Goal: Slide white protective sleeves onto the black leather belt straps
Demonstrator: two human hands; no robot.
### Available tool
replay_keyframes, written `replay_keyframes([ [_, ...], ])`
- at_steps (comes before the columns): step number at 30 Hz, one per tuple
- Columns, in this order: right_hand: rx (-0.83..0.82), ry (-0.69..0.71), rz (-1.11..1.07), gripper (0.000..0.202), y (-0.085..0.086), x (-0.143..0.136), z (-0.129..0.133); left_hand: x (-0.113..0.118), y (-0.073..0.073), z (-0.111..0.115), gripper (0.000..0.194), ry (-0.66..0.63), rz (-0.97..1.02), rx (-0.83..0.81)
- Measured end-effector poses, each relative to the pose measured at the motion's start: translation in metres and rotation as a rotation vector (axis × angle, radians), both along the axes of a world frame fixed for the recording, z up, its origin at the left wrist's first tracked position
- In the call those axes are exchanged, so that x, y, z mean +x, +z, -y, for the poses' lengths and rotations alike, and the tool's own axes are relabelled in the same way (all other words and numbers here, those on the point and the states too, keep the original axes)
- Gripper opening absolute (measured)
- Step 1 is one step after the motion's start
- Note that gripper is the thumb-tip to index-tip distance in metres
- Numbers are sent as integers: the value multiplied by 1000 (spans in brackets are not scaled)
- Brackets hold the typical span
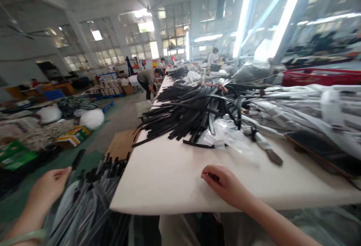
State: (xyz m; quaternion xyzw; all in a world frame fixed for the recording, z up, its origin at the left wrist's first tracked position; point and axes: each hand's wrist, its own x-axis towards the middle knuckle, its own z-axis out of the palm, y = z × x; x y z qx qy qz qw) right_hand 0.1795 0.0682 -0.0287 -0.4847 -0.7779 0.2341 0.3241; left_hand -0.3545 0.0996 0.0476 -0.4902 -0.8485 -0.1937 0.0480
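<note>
— Belts (191, 112), black ones, lie in a big fanned heap on the white surface (169, 178). Flat, narrow straps, some with a dull sheen, ends sticking out past the left edge.

— And the hands?

— Right hand (225, 186) rests on the bare white surface near its front edge, fingers curled under, knuckles up. It looks loosely closed; I cannot tell whether anything is inside it. Well apart from the black heap.

— Left one?

— Left hand (49, 187) hangs off the surface to the left, fingers held together and lightly bent, gripping nothing that I can see. A pale green bangle (26, 236) sits on that wrist. Just beside that hand lies a second bundle of belts in clear bags (84, 204), dark tips poking out of glossy, crinkled plastic.

— What about the right of the heap?

— More long straps wrapped in clear film (304, 107), greyish and shiny, stacked lengthwise. One strap with a brown tip (275, 157) pokes out toward the front. A loose crumpled plastic sheet (225, 133) lies between the black heap and the wrapped ones.

— Behind that?

— A red crate (318, 76) at the far right, blurred. Further down the long surface a person in a grey top (148, 79) bends over it. Cardboard (121, 144) leans by the surface's left side.
</note>
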Motion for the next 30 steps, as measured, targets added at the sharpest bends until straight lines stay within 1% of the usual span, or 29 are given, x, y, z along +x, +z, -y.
replay_keyframes([
  [2, 52, -64, -53, 17, -3, -1, -1, 37, -8, -35, 57, -86, -1, 4],
  [4, 130, -142, -108, 17, -7, -2, -2, 86, -13, -58, 66, -230, -15, 25],
  [6, 191, -206, -114, 26, -10, -3, -3, 145, -19, -71, 69, -443, -28, 34],
  [7, 200, -225, -94, 32, -10, -4, -4, 177, -24, -76, 68, -581, -30, 33],
  [8, 196, -233, -61, 37, -11, -5, -4, 209, -30, -81, 69, -710, -27, 29],
  [10, 170, -227, 11, 46, -10, -7, -3, 271, -45, -89, 72, -919, -10, -13],
  [11, 158, -217, 40, 48, -9, -9, -2, 298, -53, -93, 75, -978, 3, -26],
  [12, 151, -208, 61, 50, -9, -10, -1, 321, -61, -96, 76, -1009, 16, -34],
  [14, 151, -194, 73, 52, -9, -11, 1, 356, -73, -100, 74, -1027, 31, -31],
  [16, 188, -241, 71, 55, -9, -5, 0, 373, -80, -100, 69, -1011, 27, -9],
  [17, 223, -306, 82, 58, -8, 2, -2, 376, -81, -97, 66, -999, 21, 4],
  [19, 270, -538, 149, 66, -5, 25, -9, 376, -81, -89, 61, -973, 10, 24],
  [21, 213, -766, 248, 67, 0, 57, -17, 370, -79, -78, 57, -961, 12, 25],
  [22, 157, -827, 289, 60, 3, 74, -20, 366, -79, -72, 56, -955, 17, 22],
  [23, 99, -855, 314, 47, 5, 89, -21, 361, -78, -67, 55, -948, 23, 19],
  [24, 57, -850, 326, 34, 6, 103, -20, 357, -79, -62, 54, -943, 30, 14],
  [25, 38, -829, 328, 24, 7, 113, -17, 353, -80, -57, 53, -939, 35, 8],
  [26, 38, -804, 327, 22, 7, 119, -11, 351, -81, -52, 52, -934, 43, 0],
  [28, 56, -747, 329, 25, 3, 121, 6, 349, -84, -40, 51, -938, 24, 29],
  [30, 78, -675, 330, 22, -4, 112, 25, 356, -86, -23, 52, -960, -68, 158],
])
